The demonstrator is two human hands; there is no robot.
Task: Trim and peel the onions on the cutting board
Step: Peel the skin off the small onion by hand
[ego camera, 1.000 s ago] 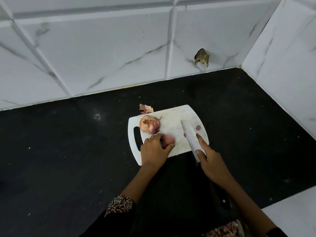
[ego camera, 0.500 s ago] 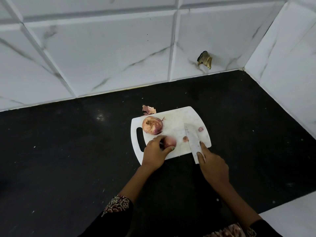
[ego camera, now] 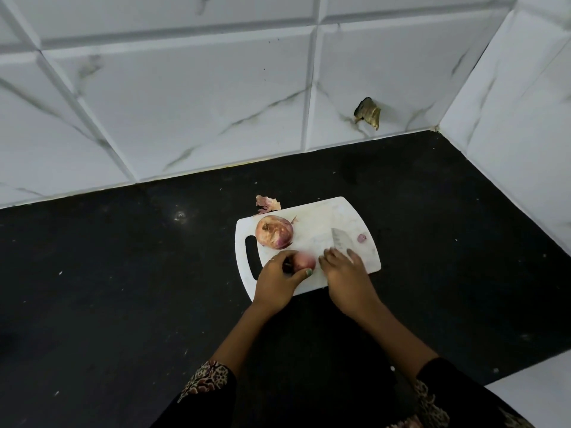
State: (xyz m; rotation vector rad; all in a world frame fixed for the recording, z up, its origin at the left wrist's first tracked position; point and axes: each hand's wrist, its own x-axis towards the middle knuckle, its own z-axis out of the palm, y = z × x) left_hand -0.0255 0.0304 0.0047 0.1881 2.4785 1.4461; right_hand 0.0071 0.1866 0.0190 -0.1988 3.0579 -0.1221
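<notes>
left hand (ego camera: 279,278) holding onion (ego camera: 304,262), right hand (ego camera: 346,273) gripping knife (ego camera: 341,240)

A black countertop (ego camera: 123,288) meets a white marble-patterned tile wall (ego camera: 185,103), and in one tile there is a broken hole (ego camera: 367,113).

Papery whole onion (ego camera: 274,236) and smaller, seemingly peeled pink onion (ego camera: 304,262) on white cutting board (ego camera: 321,217).

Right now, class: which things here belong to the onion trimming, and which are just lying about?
In the job: cutting board, small onion held by left hand, large onion, knife in right hand.
Lying about: peel scrap, trimmed bit, hole in the wall tile.
</notes>
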